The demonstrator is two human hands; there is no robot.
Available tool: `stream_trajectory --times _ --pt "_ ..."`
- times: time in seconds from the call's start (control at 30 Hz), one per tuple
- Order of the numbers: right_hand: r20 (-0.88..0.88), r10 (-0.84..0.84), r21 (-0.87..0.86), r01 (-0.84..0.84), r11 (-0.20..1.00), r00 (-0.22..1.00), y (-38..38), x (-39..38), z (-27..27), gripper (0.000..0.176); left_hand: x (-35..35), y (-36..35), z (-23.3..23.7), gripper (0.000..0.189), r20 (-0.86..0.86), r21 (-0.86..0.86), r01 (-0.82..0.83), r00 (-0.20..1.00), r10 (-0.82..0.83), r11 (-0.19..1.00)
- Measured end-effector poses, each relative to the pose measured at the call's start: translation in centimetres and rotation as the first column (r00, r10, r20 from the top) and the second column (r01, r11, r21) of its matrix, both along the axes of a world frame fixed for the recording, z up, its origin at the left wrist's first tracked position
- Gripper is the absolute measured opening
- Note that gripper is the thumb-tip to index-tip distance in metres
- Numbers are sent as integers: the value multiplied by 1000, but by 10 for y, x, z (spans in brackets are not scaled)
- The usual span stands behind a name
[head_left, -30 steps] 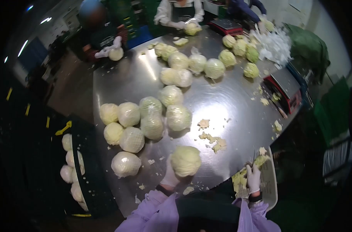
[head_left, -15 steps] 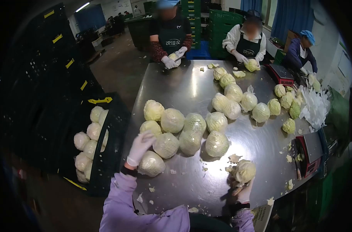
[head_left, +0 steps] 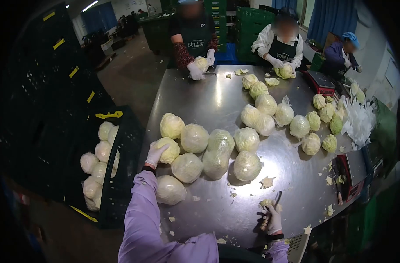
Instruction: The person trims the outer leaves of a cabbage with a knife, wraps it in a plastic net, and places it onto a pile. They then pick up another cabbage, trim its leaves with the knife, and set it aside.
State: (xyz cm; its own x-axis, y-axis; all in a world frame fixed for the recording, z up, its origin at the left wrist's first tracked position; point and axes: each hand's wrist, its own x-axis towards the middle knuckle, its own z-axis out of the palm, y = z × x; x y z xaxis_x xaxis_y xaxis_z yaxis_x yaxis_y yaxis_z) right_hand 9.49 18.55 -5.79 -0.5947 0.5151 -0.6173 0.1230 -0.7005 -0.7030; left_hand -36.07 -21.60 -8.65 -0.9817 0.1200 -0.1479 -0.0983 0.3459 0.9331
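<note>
My left hand (head_left: 155,153), in a white glove, curls around the left side of an unwrapped-looking cabbage (head_left: 169,150) in the left row. In my gloved right hand (head_left: 273,220) is a knife (head_left: 265,222) with a wooden handle, its dark blade angled up and away; a pale leaf scrap (head_left: 266,203) lies by the blade. Plastic-wrapped cabbages surround the left hand: one (head_left: 171,190) nearer me, another (head_left: 187,168) to the right. A trimmed cabbage (head_left: 311,144) rests farther right, beside several green ones.
The steel table (head_left: 200,219) carries leaf scraps. On the left, a dark crate (head_left: 121,166) holds wrapped cabbages. A red scale (head_left: 353,173) and a pile of white plastic bags (head_left: 357,120) are at right. Two people handle cabbages across the table; a third stands at the far right.
The cabbage from my right hand now lies on the table farther right, and the knife shows clearly. My left hand has lowered onto a cabbage in the left row.
</note>
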Motion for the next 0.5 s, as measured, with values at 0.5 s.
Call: stream_trajectory --times 0.5 --pt "-71 136 205 -119 972 988 -36 31 79 57 201 67 165 66 -29 530 300 941 -336 793"
